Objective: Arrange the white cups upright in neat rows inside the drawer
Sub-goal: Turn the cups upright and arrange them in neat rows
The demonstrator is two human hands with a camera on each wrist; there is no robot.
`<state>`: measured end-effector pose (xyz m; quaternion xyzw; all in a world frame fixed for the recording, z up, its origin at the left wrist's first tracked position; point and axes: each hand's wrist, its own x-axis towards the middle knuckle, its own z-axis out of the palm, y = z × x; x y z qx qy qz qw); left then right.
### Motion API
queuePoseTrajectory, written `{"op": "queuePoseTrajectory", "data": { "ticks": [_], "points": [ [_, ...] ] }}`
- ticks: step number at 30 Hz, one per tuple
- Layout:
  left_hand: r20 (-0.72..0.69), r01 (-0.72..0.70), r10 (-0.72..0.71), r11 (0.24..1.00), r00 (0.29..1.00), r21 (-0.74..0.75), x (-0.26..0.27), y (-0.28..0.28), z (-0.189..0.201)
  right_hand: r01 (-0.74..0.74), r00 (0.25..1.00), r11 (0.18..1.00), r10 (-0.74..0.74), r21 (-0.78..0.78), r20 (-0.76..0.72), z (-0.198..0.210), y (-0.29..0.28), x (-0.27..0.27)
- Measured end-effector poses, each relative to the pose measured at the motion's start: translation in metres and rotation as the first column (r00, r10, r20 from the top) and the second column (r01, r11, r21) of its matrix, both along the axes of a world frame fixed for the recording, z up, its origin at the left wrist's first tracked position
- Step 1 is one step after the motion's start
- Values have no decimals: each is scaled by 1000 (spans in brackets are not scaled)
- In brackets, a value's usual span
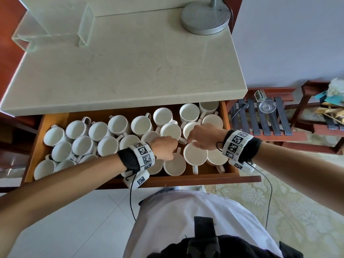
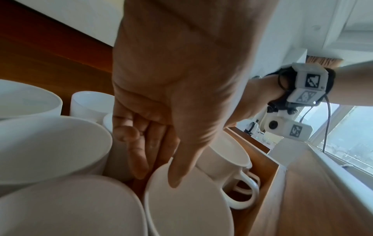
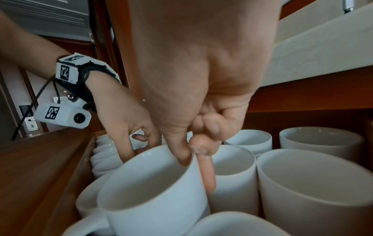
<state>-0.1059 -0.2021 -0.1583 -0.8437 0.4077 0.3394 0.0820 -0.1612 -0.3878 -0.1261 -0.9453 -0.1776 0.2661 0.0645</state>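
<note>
Cups: white, glazed, with loop handles; upright, mouths up, packed across the drawer from left wall to right wall.
Handling (judged): stiff, brittle, moderately heavy; smooth glaze likely slippery; rims likely to chip when knocked against neighbours.
Hold point (judged): rim pinch, thumb inside and finger outside, for short shifts; handle or body for lifts.
Right hand: grasping cup at front right by its far rim; thumb inside the wall, finger outside, seen in right wrist view.
Held cup: upright, handle toward front edge of drawer; touching neighbour on its right.
Left hand: thumb over rim of front cup, other fingers down in the gap beside it; a pinch on that rim, firmness not clear.
Left cup: upright, near front edge, just left of the held cup, handle toward rear.
Hands: close together, nearly touching, over right half of drawer.
Rows: rear rows roughly in line; front right corner irregular, handles at mixed angles.
Risk (judged): clinking and chipping in the tight spacing.
</note>
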Motion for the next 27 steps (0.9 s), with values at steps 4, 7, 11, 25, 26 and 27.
{"op": "queuePoseTrajectory", "data": {
  "ticks": [4, 7, 11, 25, 26, 27],
  "points": [
    [4, 15, -15, 1000, 1000, -13, -1, -2, 0, -8, 1000, 999, 8, -41, 7, -3, 3, 5],
    [-5, 1, -1, 1000, 1000, -27, 2, -3, 0, -6, 1000, 998, 7, -65, 18, -7, 7, 9],
    [-7, -13, 13, 999, 1000, -42, 3, -5, -1, -18, 1000, 996, 18, -86, 8, -11, 8, 11],
    [60, 15, -11, 998, 998, -61, -2, -5, 9, -79, 994, 986, 90, -147, 68, -33, 6, 7],
    [68, 22, -17, 997, 998, -70, -2, -5, 11, -81, 993, 985, 93, -149, 70, -34, 6, 7],
    [72, 28, -22, 996, 997, -79, -2, -5, 12, -82, 993, 985, 93, -149, 71, -35, 6, 8]
  ]
}}
